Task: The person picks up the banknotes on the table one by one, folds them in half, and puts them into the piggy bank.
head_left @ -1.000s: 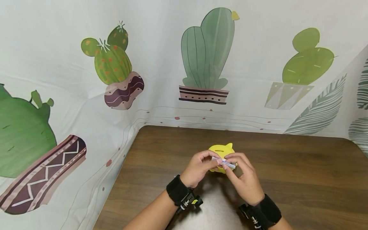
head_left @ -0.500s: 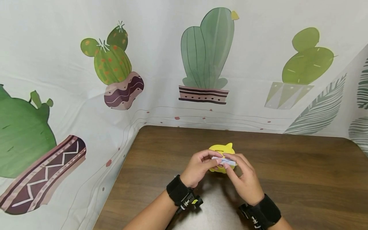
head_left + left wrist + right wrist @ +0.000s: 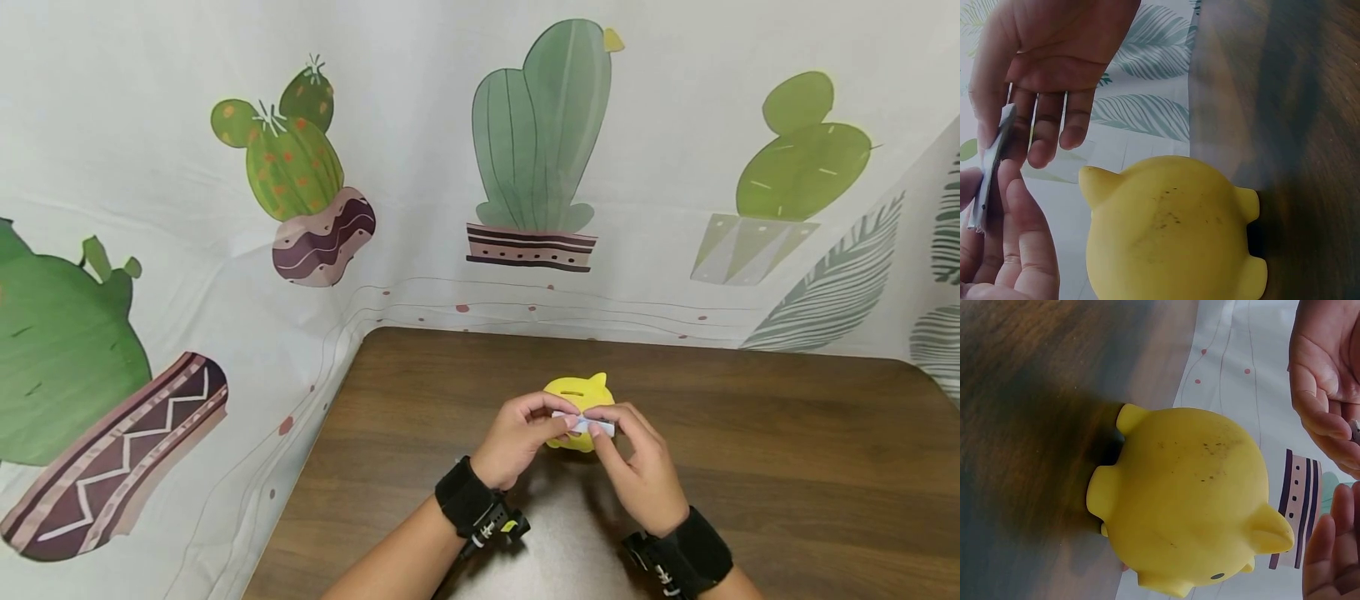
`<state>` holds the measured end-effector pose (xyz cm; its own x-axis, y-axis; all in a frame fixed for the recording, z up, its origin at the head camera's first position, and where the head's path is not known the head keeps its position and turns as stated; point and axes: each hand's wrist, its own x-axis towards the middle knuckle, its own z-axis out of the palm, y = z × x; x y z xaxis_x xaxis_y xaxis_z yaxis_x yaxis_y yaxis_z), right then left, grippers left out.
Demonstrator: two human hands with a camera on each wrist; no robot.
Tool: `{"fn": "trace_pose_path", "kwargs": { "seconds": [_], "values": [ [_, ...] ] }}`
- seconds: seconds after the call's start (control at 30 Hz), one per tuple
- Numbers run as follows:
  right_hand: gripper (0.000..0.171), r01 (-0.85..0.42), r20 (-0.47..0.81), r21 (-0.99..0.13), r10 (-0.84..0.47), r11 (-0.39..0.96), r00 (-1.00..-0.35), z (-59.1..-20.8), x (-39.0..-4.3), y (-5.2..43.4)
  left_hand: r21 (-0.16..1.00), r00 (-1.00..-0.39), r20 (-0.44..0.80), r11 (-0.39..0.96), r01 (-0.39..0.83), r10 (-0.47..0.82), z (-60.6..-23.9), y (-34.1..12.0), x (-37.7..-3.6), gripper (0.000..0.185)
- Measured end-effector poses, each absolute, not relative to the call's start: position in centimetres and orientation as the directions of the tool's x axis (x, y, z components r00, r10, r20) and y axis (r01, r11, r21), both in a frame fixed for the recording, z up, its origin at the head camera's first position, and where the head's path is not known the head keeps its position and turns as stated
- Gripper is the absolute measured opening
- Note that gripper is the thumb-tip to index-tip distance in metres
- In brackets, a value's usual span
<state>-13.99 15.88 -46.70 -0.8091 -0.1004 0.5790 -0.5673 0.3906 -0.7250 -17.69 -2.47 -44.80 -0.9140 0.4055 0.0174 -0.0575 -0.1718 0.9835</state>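
1. My left hand (image 3: 517, 440) and my right hand (image 3: 637, 467) meet fingertip to fingertip and pinch a small folded banknote (image 3: 583, 425) between them; each thumb and forefinger is curled onto one end of it.
2. In the left wrist view the folded banknote (image 3: 991, 164) shows edge-on, a thin pale strip pressed between my fingers (image 3: 1022, 231).
3. Directly beyond my grip, just behind the note, a yellow piggy bank (image 3: 579, 393) stands on the wooden table (image 3: 787, 467); my fingers do not touch it.
4. The slot in its back faces up, just past my fingertips.
5. The right wrist view shows the yellow piggy bank (image 3: 1188, 500) close up, its ear nearest my fingers, faint dark specks on its body.
6. Well beyond my grip, a cactus-print cloth (image 3: 540, 142) hangs behind the table's far edge.
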Motion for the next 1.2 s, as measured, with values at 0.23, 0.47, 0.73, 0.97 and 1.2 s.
{"fn": "trace_pose_path", "kwargs": {
  "seconds": [0.23, 0.47, 0.73, 0.97, 1.2],
  "values": [
    [0.022, -0.563, 0.573, -0.713, -0.116, 0.417, -0.811, -46.79, -14.06, 16.0, 0.983, -0.911, 0.012, -0.171, -0.064, 0.412, -44.97, -2.48, -17.77, 0.025],
    [0.02, -0.56, 0.577, -0.709, -0.104, 0.43, -0.81, -46.78, -14.13, 16.22, 0.983, -0.906, 0.011, -0.173, -0.069, 0.424, -45.27, -2.42, -17.92, 0.025],
    [0.021, -0.534, 0.562, -0.718, -0.081, 0.446, -0.823, -46.74, -14.17, 16.19, 0.972, -0.912, 0.011, -0.218, -0.086, 0.41, -45.49, -2.33, -18.07, 0.024],
    [0.017, -0.395, 0.404, -0.844, -0.054, 0.364, -0.913, -46.41, -14.11, 16.14, 0.966, -0.913, 0.015, -0.241, -0.092, 0.408, -45.55, -2.27, -18.1, 0.024],
    [0.016, -0.332, 0.336, -0.894, -0.041, 0.302, -0.941, -46.51, -14.29, 16.15, 0.965, -0.905, 0.012, -0.241, -0.101, 0.426, -45.59, -2.29, -18.04, 0.025]
  ]
}}
